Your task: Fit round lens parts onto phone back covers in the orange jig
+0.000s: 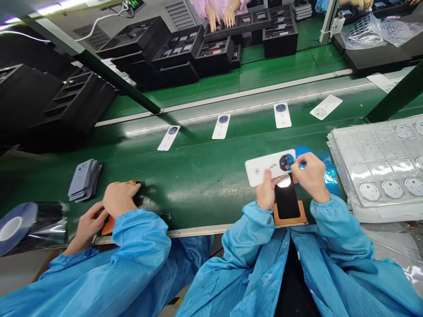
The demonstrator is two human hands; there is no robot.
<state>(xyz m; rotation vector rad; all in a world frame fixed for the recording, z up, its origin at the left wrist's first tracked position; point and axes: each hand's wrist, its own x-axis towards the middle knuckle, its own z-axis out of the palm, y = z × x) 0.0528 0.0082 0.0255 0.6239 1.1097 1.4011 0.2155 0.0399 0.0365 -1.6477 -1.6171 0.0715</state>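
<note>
My left hand [265,193] holds a white phone back cover [262,169] tilted above the bench, thumb on its face. The cover has a dark round camera area [286,162] at its right end. At that end, my right hand [310,174] is closed in a pinch at the camera area, beside a bit of blue film; exactly what its fingertips grip is hidden. Below the cover lies a black phone-shaped piece [287,200] in an orange-brown holder [299,215]. Blue shiny film [330,174] lies behind and right of my right hand.
On the green bench stand a clear tray of round camera parts [380,167] at right and, further back, several white covers [220,127]. At left are a co-worker's hands [120,198], stacked grey covers [84,178] and a film roll [29,226]. A green post [396,97] rises at right.
</note>
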